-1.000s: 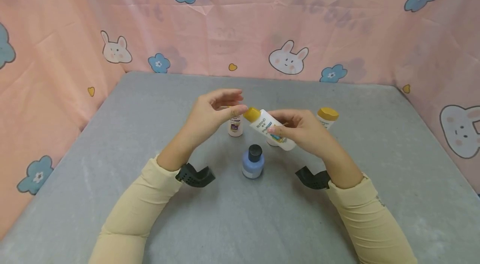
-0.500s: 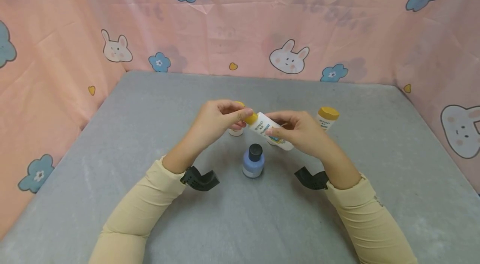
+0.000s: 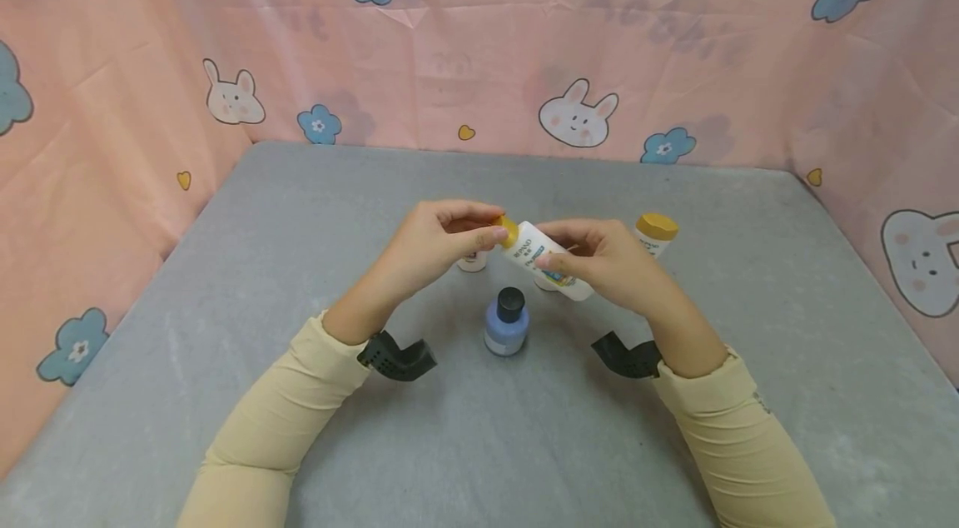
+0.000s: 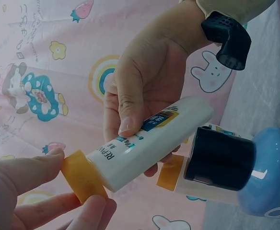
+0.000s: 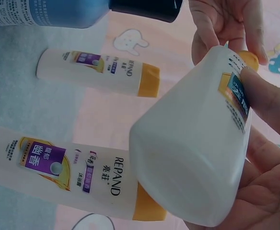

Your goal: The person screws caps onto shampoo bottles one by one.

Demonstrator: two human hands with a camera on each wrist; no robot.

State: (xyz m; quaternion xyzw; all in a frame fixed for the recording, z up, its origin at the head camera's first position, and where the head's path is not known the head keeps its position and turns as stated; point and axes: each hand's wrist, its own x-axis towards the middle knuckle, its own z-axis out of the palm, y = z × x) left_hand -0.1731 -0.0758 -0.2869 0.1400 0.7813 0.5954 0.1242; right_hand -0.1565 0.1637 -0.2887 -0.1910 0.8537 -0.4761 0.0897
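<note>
A white REPAND bottle (image 3: 528, 251) is held tilted above the table, its cap end up and to the left. My right hand (image 3: 618, 266) grips its body, with the thumb across the label. At the other end, my left hand (image 3: 430, 249) has thumb and fingers around the yellow cap (image 4: 82, 176). That cap sits on the bottle's neck in the left wrist view. Below the hands stands a blue bottle (image 3: 505, 332) with a black cap (image 3: 511, 305). The right wrist view shows the held bottle's pale base (image 5: 178, 163) close up.
White bottles with yellow caps stand around the hands: one (image 3: 472, 261) behind my left hand, one (image 3: 545, 285) mostly hidden by the held bottle, one (image 3: 655, 235) beyond my right hand. A pink printed cloth (image 3: 449, 53) encloses the back and sides of the grey table (image 3: 479, 445).
My left hand, raised with straighter fingers at the cap a second ago, has come down and closed around it. My right hand keeps the bottle almost still.
</note>
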